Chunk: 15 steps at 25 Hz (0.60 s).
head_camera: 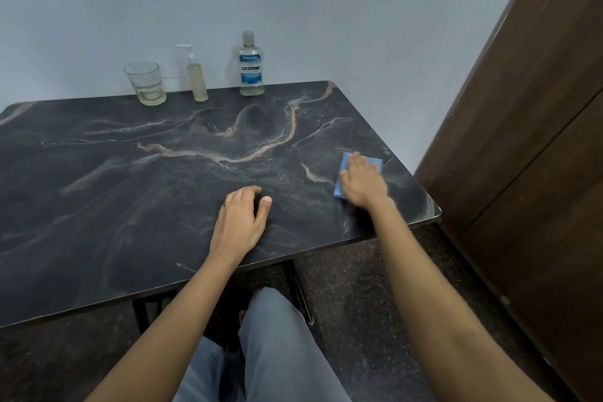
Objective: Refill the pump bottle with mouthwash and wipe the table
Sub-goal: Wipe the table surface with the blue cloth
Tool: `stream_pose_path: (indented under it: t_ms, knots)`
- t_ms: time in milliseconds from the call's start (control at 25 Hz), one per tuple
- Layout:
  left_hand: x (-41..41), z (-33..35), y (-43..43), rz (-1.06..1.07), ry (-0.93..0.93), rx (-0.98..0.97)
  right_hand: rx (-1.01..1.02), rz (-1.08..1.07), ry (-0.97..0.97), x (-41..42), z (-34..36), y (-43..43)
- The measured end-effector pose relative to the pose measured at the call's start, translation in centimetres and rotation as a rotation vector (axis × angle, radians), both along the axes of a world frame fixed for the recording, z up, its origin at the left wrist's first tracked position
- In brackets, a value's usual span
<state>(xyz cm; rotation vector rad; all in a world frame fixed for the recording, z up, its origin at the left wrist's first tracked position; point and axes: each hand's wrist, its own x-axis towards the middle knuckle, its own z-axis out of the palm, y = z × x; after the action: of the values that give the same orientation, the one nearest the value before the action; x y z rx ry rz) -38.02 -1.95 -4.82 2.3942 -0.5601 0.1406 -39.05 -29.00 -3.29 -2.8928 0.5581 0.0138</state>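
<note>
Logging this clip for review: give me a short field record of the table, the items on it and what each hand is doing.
surface: dark marbled table
back edge, left to right: glass, pump bottle, Listerine bottle
pump bottle: pump fitted, pale liquid inside
Listerine bottle: capped, upright
right hand: flat on blue cloth, near table's right edge
left hand: empty, resting on table

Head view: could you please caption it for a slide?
Right hand presses cloth on table; left hand rests empty.
</note>
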Motion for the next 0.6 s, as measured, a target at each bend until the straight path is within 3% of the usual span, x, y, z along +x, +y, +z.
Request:
stream_pose_path:
  t_ms: [160,240,440,600]
  knots:
    - [0.0,0.0,0.0,0.008,-0.003,-0.007,-0.022,0.543,-0.020,-2.7,-0.5,7.1]
    - [-0.1,-0.1,0.0,0.010,0.002,-0.020,-0.010,0.668,-0.027,-5.2,0.0,5.2]
    - [0.0,-0.2,0.0,0.006,-0.018,0.017,-0.027,0.115,-0.017,-2.3,0.4,-5.3]
    - [0.1,-0.2,-0.1,0.019,-0.016,0.014,0.010,0.008,0.009,4.4,0.4,-2.0]
